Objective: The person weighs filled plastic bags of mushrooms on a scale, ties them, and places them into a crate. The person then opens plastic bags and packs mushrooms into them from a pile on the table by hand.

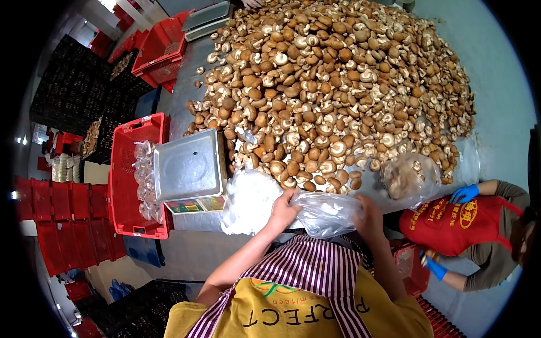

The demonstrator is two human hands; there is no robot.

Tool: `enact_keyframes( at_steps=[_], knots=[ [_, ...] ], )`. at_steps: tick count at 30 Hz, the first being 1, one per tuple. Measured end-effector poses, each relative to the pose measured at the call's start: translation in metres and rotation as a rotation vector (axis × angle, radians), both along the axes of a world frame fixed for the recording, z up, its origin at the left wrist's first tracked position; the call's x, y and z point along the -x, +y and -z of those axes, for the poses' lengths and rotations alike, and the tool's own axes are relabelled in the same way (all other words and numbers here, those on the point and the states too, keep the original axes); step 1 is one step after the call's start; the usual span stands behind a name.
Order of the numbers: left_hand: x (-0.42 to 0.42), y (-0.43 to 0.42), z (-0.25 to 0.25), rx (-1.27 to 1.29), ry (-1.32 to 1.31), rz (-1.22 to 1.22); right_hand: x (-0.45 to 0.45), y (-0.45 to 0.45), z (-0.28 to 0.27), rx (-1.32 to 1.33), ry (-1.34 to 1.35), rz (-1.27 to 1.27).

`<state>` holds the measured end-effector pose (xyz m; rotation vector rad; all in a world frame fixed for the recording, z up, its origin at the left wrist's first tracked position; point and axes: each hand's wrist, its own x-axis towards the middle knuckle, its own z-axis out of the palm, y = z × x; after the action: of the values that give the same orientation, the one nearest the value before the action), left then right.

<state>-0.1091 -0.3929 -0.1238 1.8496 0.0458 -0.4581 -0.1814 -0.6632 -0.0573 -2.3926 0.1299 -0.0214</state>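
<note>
Between my two hands a clear plastic bag (327, 213) is stretched at the table's near edge. My left hand (285, 209) is closed on the bag's left end, and my right hand (369, 215) grips its right end. The bag looks flat, with no mushrooms visible inside. Just left of my left hand lies a pile of clear plastic bags (251, 200). A large heap of brown mushrooms (332, 96) spreads beyond my hands. To the right of the heap's near edge sits a clear bag with mushrooms in it (408, 176).
A scale (190, 166) stands left of the bag pile, beside a red crate (119, 197) holding filled bags (145, 180). Another red crate (163, 50) is at the far left. At the right is a co-worker in a red apron (456, 225) and blue gloves.
</note>
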Motion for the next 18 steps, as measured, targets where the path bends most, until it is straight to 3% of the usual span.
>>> enact_keyframes(
  at_steps=[4, 7, 11, 14, 18],
  knots=[
    [-0.001, 0.009, -0.002, 0.026, 0.071, -0.039, 0.009, -0.021, 0.029, 0.088, -0.016, 0.207],
    [0.005, 0.015, 0.007, -0.02, 0.068, -0.058, 0.007, -0.018, 0.014, 0.049, -0.045, 0.263],
    [0.01, 0.012, -0.001, -0.163, 0.015, -0.011, 0.007, -0.011, 0.011, -0.005, -0.028, 0.263],
    [0.004, 0.014, -0.007, -0.05, 0.116, 0.199, 0.008, -0.013, 0.014, -0.086, -0.068, 0.255],
    [-0.035, 0.014, -0.039, -0.013, 0.163, 0.273, 0.017, -0.032, 0.037, -0.015, -0.02, 0.155]
  ],
)
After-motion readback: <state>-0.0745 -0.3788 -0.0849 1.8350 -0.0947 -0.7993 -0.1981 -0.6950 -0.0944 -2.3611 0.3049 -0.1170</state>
